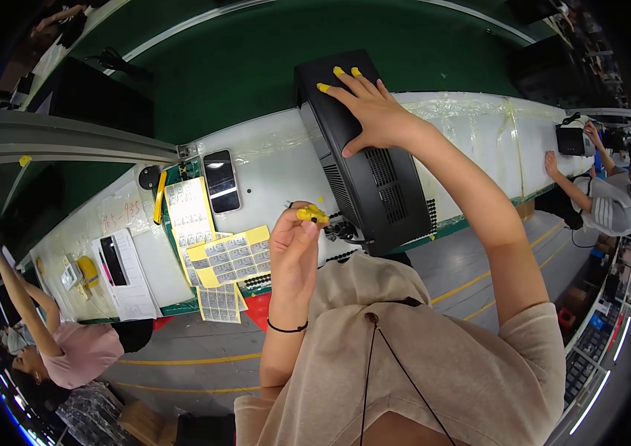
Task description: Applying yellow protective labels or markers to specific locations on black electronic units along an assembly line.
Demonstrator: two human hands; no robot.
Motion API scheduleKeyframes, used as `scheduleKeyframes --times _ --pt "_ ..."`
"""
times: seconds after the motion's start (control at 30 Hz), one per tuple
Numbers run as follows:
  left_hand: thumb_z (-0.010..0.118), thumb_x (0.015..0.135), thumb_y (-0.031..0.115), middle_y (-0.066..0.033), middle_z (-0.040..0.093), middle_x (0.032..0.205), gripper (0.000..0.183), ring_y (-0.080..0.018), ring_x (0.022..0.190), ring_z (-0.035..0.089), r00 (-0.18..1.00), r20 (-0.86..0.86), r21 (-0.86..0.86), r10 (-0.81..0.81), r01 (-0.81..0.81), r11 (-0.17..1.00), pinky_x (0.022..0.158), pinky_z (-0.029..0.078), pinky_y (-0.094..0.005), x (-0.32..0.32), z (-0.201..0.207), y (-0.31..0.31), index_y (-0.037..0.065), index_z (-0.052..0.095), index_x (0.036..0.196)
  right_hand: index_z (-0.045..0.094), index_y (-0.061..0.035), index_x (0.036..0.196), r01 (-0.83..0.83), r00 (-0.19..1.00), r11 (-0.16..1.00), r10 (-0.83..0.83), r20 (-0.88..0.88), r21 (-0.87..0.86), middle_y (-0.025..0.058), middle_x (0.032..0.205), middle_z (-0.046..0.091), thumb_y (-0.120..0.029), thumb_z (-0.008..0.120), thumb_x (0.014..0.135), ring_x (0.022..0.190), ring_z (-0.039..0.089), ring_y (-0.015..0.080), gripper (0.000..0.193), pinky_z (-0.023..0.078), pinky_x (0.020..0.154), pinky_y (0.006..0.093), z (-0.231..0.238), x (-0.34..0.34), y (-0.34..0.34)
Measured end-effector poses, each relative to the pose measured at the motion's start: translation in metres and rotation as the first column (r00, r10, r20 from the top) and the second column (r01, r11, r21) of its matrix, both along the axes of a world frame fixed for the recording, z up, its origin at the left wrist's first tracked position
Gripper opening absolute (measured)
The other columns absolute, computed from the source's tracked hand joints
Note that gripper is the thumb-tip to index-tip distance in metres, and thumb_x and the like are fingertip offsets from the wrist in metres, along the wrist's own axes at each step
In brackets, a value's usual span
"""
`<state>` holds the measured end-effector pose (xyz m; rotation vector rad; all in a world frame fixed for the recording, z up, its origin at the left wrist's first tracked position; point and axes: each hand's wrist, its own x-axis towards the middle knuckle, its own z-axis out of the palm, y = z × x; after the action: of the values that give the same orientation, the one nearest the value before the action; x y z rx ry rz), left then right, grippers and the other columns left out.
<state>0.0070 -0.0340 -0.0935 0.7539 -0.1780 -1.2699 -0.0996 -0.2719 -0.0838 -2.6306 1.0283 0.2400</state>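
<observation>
Black case (369,183) under right hand (377,117), just beside left hand (294,249).

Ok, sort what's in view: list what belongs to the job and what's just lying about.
In the job, by the look of it:
black case, under the right hand
yellow fingertip covers, on that hand
label sheets, probably, beside the left hand

Apparently just lying about:
phone
yellow stick-like tool
round black object

Beige short-sleeved top (449,364); black neck cord (368,383), small brownish pendant (371,318); thin black wristband (288,329); yellow fingertip covers (323,87).
</observation>
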Motion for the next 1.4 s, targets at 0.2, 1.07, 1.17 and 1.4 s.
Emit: scheduleKeyframes --times 0.2,1.07,1.17,1.4 --pt "0.066 0.085 0.014 -0.0020 0.052 0.108 0.016 -0.0171 0.105 0.050 0.978 -0.139 -0.226 -0.155 0.121 0.967 0.098 0.037 -0.0372 -0.009 0.017 0.006 0.010 0.060 0.100 0.029 -0.0174 0.146 -0.023 0.984 0.994 0.042 0.173 -0.108 0.0143 0.152 0.024 -0.027 0.083 0.065 0.141 0.020 0.0372 0.097 0.015 0.115 0.0537 0.014 -0.014 0.027" --pt "0.060 0.091 0.011 0.0021 0.062 0.091 0.005 -0.0053 0.081 0.054 0.984 0.015 0.254 -0.179 0.170 0.952 0.074 0.044 -0.0225 -0.054 -0.015 0.015 0.007 0.061 0.094 0.061 -0.0042 0.081 -0.025 0.727 0.999 0.004 0.687 0.021 0.0051 0.086 0.062 -0.009 0.076 0.070 0.079 0.059 0.0252 0.019 0.045 0.070 0.0362 0.009 -0.095 0.149" --pt "0.055 0.094 0.011 0.0024 0.061 0.092 0.005 -0.0068 0.088 0.055 0.996 -0.003 0.276 -0.093 0.090 0.957 0.078 0.044 -0.0278 -0.047 -0.018 0.015 0.010 0.059 0.094 0.061 -0.0048 0.080 -0.050 0.789 0.999 0.049 0.613 -0.015 0.0044 0.086 0.060 -0.010 0.076 0.070 0.082 0.058 0.0247 0.018 0.044 0.071 0.0361 0.004 -0.105 0.145" --pt "0.054 0.093 0.013 0.0027 0.058 0.095 0.005 -0.0086 0.091 0.054 0.997 -0.027 0.308 -0.075 0.080 0.948 0.079 0.043 -0.0286 -0.035 -0.023 0.016 0.012 0.057 0.097 0.063 -0.0061 0.080 -0.113 0.871 0.989 0.143 0.470 -0.091 0.0027 0.088 0.058 -0.012 0.074 0.072 0.088 0.056 0.0223 0.015 0.044 0.076 0.0342 -0.005 -0.106 0.146"
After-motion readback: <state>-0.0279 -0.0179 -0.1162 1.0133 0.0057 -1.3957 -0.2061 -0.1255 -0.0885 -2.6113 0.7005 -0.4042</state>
